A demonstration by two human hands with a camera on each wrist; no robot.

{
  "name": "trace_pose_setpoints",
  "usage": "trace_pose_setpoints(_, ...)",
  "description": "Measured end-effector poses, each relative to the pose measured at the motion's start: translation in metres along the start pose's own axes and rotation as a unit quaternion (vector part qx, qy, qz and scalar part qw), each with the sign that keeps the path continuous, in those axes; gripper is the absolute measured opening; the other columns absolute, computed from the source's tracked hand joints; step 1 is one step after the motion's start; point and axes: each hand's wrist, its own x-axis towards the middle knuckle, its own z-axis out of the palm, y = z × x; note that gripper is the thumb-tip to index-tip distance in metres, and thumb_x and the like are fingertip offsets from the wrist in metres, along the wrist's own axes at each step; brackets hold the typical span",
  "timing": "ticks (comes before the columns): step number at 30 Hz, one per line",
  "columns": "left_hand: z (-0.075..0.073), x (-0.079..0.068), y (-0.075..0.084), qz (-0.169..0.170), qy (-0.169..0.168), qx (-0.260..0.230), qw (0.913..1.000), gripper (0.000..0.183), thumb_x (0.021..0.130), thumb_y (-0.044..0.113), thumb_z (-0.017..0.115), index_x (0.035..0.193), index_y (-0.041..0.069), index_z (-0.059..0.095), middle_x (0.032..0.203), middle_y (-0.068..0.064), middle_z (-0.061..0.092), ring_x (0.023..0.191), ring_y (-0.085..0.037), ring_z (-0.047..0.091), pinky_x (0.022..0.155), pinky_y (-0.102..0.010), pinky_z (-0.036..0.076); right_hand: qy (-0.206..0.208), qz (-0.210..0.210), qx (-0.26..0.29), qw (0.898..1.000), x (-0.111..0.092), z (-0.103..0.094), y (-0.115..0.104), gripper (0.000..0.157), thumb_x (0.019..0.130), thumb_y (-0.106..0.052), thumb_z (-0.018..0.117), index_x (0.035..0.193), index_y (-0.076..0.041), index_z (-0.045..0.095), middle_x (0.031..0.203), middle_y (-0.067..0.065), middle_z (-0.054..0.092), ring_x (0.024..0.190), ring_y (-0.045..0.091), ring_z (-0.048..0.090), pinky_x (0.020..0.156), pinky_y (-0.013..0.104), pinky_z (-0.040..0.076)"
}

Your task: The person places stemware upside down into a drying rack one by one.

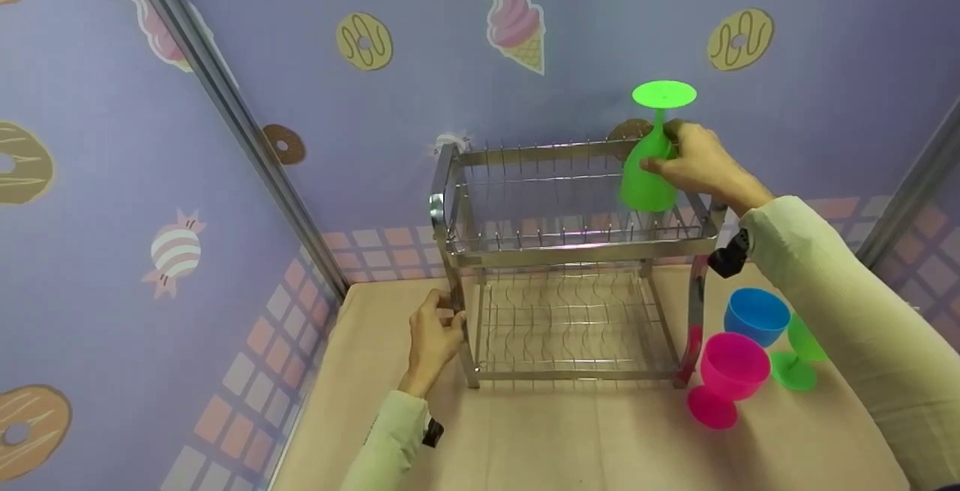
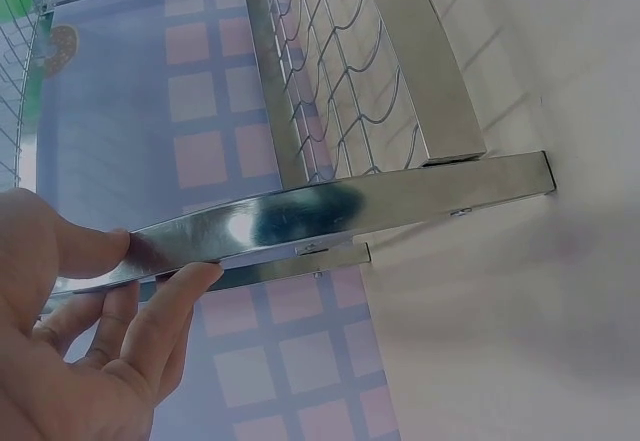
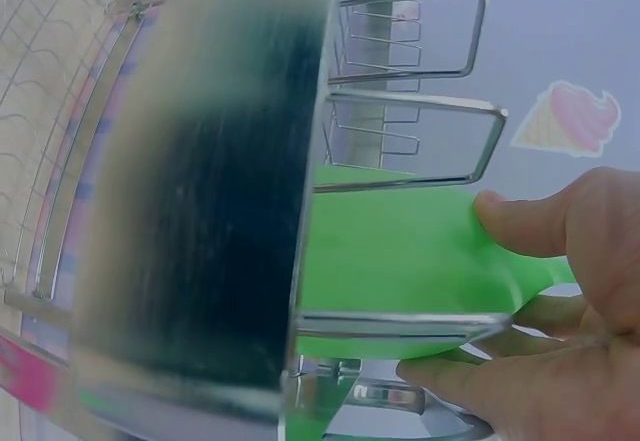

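A two-tier metal dish rack stands on the table against the wall. My right hand grips a bright green plastic goblet, turned upside down with its foot on top, at the right end of the upper tier. In the right wrist view the goblet's bowl is among the wire dividers; whether it bears on the tier's floor I cannot tell. My left hand pinches the rack's left front post between thumb and fingers, as the post shows in the left wrist view.
To the right of the rack stand a pink goblet, a blue goblet and another green goblet, partly behind my right sleeve. The lower tier has wavy wires. Patterned walls close in behind and at the sides.
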Motion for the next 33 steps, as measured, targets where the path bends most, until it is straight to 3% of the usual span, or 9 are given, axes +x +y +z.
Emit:
trace_pose_setpoints(8,0.001,-0.001,0.000,0.005,0.000,-0.005,1.0000,0.026,0.092,-0.010,0.075,0.114,0.000,0.067,0.113,-0.019,0.073,0.092,-0.035,0.079,0.074,-0.034,0.069,0.000,0.003,-0.005,1.000,-0.002,-0.001,-0.002,0.067,0.104,-0.024,0.068,0.151,0.015,0.041,0.143,0.040,0.054,0.132,0.057,0.056,0.109,0.069,0.051)
trace_pose_setpoints(13,0.001,-0.001,0.000,-0.002,-0.002,0.000,1.0000,0.027,0.092,-0.009,0.076,0.116,0.000,0.066,0.114,-0.020,0.073,0.092,-0.036,0.080,0.074,-0.035,0.069,0.005,0.004,0.002,1.000,-0.012,-0.005,-0.005,0.075,0.104,-0.029,0.069,0.157,0.012,0.034,0.156,0.039,0.044,0.145,0.058,0.044,0.117,0.070,0.043)
trace_pose_setpoints(18,0.000,-0.001,0.000,0.007,0.002,0.013,0.9999,0.029,0.092,-0.009,0.075,0.119,-0.004,0.065,0.116,-0.024,0.072,0.093,-0.041,0.079,0.074,-0.039,0.069,0.011,-0.001,-0.002,1.000,-0.026,-0.011,-0.009,0.075,0.105,-0.034,0.069,0.156,0.009,0.035,0.159,0.036,0.040,0.148,0.059,0.039,0.119,0.073,0.039)
trace_pose_setpoints(27,-0.001,0.000,0.000,0.001,0.001,0.008,1.0000,0.028,0.092,-0.008,0.075,0.118,0.000,0.066,0.115,-0.021,0.073,0.093,-0.039,0.080,0.073,-0.038,0.069,0.037,-0.025,0.020,0.999,-0.065,-0.021,-0.006,0.078,0.104,-0.032,0.072,0.161,0.003,0.032,0.164,0.032,0.038,0.151,0.056,0.037,0.122,0.070,0.037)
trace_pose_setpoints(33,-0.001,0.001,-0.001,0.013,0.010,0.002,0.9999,0.027,0.090,-0.008,0.076,0.115,-0.002,0.068,0.109,-0.021,0.075,0.087,-0.036,0.080,0.071,-0.037,0.069,0.072,-0.052,0.027,0.996,-0.101,-0.018,0.005,0.072,0.102,-0.026,0.075,0.158,0.003,0.039,0.162,0.030,0.043,0.150,0.054,0.042,0.123,0.066,0.037)
